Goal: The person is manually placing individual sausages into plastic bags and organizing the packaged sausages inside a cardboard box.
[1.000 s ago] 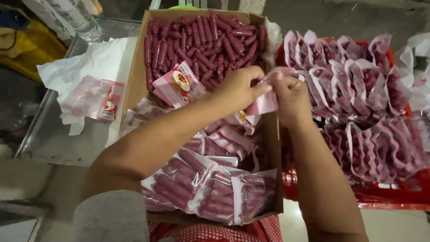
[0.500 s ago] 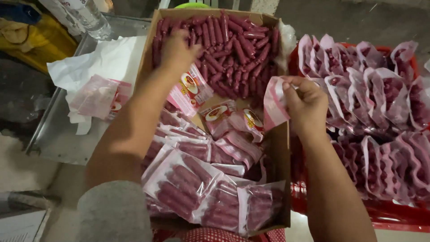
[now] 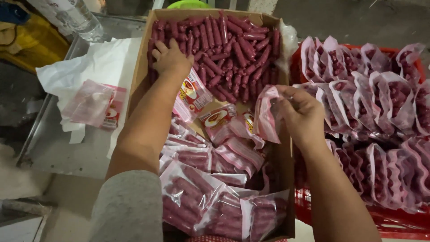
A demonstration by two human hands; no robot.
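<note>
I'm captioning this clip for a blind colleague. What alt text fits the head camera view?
Seen from above, a person's left hand rests on a pile of loose red sausages in a cardboard box, while the right hand holds an empty pink pouch open. Filled pouches lie in the box's near end, and more stand in a red crate to the right.

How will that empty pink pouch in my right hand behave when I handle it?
The empty pink pouch is probably floppy: it folds and sags from the right hand. It looks thin and unfilled, so likely very light. Its glossy film may be slippery.
</note>
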